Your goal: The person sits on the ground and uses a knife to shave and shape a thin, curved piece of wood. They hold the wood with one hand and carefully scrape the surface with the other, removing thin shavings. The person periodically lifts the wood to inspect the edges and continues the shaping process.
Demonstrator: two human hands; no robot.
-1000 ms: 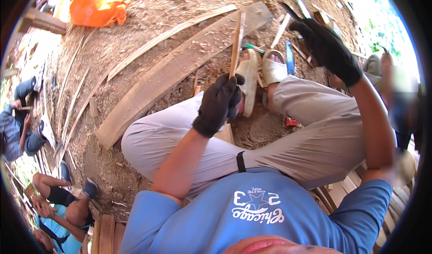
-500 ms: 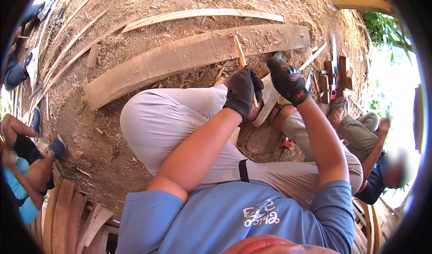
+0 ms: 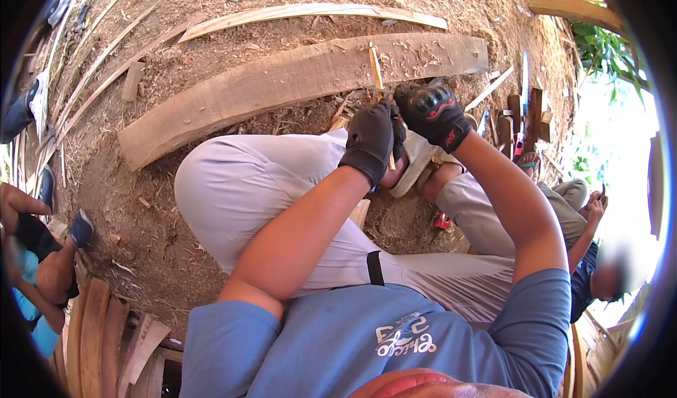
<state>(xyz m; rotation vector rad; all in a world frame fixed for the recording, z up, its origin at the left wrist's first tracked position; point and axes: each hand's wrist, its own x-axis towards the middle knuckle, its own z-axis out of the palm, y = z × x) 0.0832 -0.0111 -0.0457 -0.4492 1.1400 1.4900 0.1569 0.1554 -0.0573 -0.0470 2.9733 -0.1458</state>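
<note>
My left hand [image 3: 369, 136], in a dark glove, is closed around a thin wooden stick [image 3: 376, 68]. The stick's far end reaches over a wide plank, and its lower end shows beneath my fist. Close beside it, my right hand [image 3: 431, 114], in a black padded glove, is closed in a fist against the stick. What my right fist grips is mostly hidden; a thin dark edge seems to cross the stick near it. Under the stick's far end lies the plank [image 3: 233, 107], with curled shavings [image 3: 427, 51] on its right part. A sandal [image 3: 414, 169] is just below my hands.
A long pale wood strip [image 3: 310, 10] lies beyond the plank. Thin strips and a small block [image 3: 132, 81] are at the left. Short wood blocks [image 3: 534, 112] stand at the right. Boards [image 3: 94, 327] are stacked lower left. People sit at both sides; one person's shoe [image 3: 81, 229] shows at left.
My right hand has moved left and slightly up, from apart to right beside my left fist. The left hand still grips the stick and has shifted slightly left.
</note>
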